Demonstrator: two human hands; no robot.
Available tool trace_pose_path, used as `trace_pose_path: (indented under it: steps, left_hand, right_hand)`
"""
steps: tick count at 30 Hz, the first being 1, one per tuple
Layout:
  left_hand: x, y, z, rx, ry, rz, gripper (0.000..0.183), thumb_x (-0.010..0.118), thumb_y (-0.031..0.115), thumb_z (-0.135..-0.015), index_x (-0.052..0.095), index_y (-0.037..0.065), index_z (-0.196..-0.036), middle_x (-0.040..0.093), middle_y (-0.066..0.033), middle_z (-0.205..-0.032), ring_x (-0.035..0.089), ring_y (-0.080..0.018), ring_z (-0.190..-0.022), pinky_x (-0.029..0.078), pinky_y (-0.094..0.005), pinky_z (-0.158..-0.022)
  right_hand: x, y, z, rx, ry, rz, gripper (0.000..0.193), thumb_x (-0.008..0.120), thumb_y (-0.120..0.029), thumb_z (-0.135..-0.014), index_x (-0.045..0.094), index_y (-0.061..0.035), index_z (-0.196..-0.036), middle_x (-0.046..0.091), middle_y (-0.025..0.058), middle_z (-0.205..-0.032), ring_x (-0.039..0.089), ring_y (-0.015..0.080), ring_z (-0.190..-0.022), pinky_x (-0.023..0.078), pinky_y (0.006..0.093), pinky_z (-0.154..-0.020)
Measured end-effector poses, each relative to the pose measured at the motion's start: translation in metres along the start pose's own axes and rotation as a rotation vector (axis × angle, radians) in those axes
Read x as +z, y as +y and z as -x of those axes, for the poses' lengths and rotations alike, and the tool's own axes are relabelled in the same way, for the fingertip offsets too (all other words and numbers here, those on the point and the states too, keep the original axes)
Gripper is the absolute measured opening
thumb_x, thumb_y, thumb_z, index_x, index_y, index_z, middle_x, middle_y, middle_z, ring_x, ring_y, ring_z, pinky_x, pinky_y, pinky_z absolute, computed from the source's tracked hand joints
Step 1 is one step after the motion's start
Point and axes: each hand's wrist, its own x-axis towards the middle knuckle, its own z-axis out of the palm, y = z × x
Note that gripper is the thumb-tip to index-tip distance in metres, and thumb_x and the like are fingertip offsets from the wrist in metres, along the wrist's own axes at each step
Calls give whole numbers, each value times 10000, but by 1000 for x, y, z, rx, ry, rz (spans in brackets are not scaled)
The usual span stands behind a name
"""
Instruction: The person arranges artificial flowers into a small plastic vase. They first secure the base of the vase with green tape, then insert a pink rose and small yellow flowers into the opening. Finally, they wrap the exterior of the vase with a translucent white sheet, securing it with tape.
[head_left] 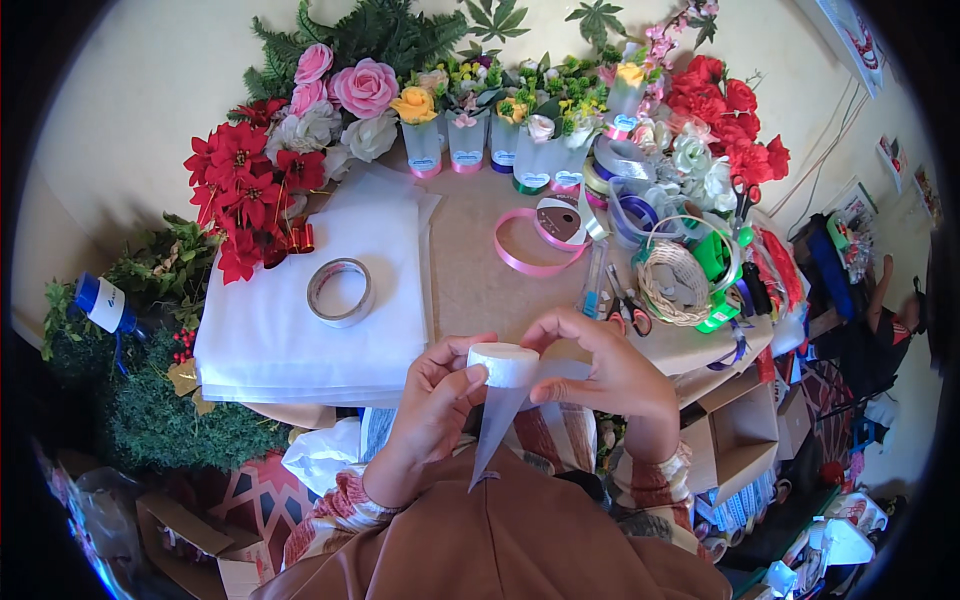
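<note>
Just past the table's near edge, my left hand (435,405) grips a short white round block (503,364) by its left side, fingers and thumb closed on it. A translucent sheet (492,435) hangs from the block in a narrow point toward my lap. My right hand (615,375) is curled at the block's right side, its index fingertip near the top rim. Its thumb and fingers pinch another stretch of the translucent sheet, which shows beside the thumb. A roll of clear tape (340,292) lies on a stack of white translucent sheets (250,340) to the left.
Scissors (630,302), a cutter knife (593,280) and pink ribbon (515,255) lie on the table (470,225). A wicker basket (672,287) stands at the right. Small flower vases (423,148) line the back, between red poinsettias (245,185) and red flowers (715,115). Another person (885,335) is far right.
</note>
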Motion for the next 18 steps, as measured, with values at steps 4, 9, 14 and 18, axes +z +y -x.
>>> trace_pose_path:
  steps: [4, 9, 14, 18]
  left_hand:
    - [-1, 2, 0, -60, -30, 54, 362, 592, 103, -824, 496, -7, -1156, 599, -112, -1027, 595, -179, -932, 488, -323, -827]
    - [-4, 3, -2, -80, -6, 58, 339, 611, 142, -815, 484, 11, -1101, 595, -112, -982, 603, -182, -904, 509, -312, -788]
    - [-14, -1, -5, -71, -33, 119, 283, 644, 201, -797, 468, 56, -965, 578, -80, -892, 604, -161, -809, 526, -280, -705]
    - [-14, -3, -5, -136, -38, 229, 298, 659, 240, -786, 466, 70, -937, 568, -64, -893, 594, -151, -798, 524, -276, -692]
  right_hand:
    - [3, 5, 3, 57, 17, -58, 361, 744, -181, -724, 539, -28, -979, 582, 23, -811, 565, 102, -759, 442, 248, -727]
    - [11, 2, 9, 208, 84, -293, 278, 740, -158, -735, 553, -31, -898, 568, 1, -807, 537, 74, -762, 426, 230, -701]
    - [7, -5, 10, 141, 37, -92, 181, 722, -142, -751, 578, -38, -787, 567, 7, -738, 522, 92, -728, 398, 239, -671]
    - [8, -8, 10, 45, 97, -49, 164, 687, -154, -777, 586, -31, -740, 585, 50, -693, 540, 163, -658, 406, 280, -625]
